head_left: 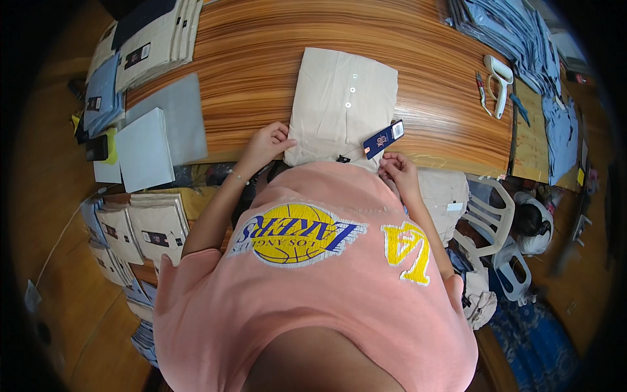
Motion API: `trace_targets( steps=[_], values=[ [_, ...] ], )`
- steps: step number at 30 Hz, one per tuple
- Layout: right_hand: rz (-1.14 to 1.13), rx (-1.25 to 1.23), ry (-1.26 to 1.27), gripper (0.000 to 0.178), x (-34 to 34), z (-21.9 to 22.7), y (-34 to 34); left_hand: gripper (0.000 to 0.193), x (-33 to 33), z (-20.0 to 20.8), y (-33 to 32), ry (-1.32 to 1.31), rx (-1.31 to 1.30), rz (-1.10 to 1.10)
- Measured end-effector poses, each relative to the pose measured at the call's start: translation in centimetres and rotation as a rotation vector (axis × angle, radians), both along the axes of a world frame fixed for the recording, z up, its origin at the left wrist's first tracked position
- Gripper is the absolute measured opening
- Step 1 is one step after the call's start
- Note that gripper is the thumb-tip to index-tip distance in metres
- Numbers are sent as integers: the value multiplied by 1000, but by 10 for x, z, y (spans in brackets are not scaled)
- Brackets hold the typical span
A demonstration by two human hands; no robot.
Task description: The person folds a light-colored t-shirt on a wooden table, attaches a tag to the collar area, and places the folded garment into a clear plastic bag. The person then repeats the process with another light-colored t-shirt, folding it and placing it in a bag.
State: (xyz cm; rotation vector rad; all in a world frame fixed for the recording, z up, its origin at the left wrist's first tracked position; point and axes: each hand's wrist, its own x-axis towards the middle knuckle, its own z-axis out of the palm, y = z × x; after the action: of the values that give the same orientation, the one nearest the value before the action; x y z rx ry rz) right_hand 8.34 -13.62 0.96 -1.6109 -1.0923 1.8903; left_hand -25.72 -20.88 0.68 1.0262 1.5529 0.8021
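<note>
The left hand and right hand pinch the beige shirt by its edges. Uneven pulling could crease it near the tag beside the right hand.

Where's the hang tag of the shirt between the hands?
Head view, right of centre: the dark blue hang tag sits across the lower right edge of the folded beige shirt, just beyond the right hand.

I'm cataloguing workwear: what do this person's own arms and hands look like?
The left hand and right hand are gloveless. The pink sleeves are short. A thin, pale bracelet circles the left wrist; none shows on the right.
</note>
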Motion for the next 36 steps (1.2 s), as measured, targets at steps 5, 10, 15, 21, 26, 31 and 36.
trace_targets(
  steps=[5, 10, 15, 21, 26, 31, 36],
  values=[
    [133, -8, -44, 10, -9, 0, 12, 21, -2, 0, 8, 39, -245, -81],
    [175, -134, 92, 8, -20, 10, 14, 17, -3, -1, 7, -190, -304, -20],
    [241, -31, 19, 8, -19, 15, 45, 17, 7, -8, 16, -263, -245, 68],
    [287, -160, 121, 23, 8, 9, 26, 23, 18, 7, 3, -254, -252, 47],
    [225, 4, 37, 25, -2, -8, 7, 26, 15, 1, -5, -236, -213, 102],
    [316, 150, -208, 23, -11, 2, 0, 27, 1, 30, 2, 337, -258, -284],
    [131, 185, -207, 22, -9, 10, -1, 26, 22, 88, 66, 673, 232, -259]
  ],
)
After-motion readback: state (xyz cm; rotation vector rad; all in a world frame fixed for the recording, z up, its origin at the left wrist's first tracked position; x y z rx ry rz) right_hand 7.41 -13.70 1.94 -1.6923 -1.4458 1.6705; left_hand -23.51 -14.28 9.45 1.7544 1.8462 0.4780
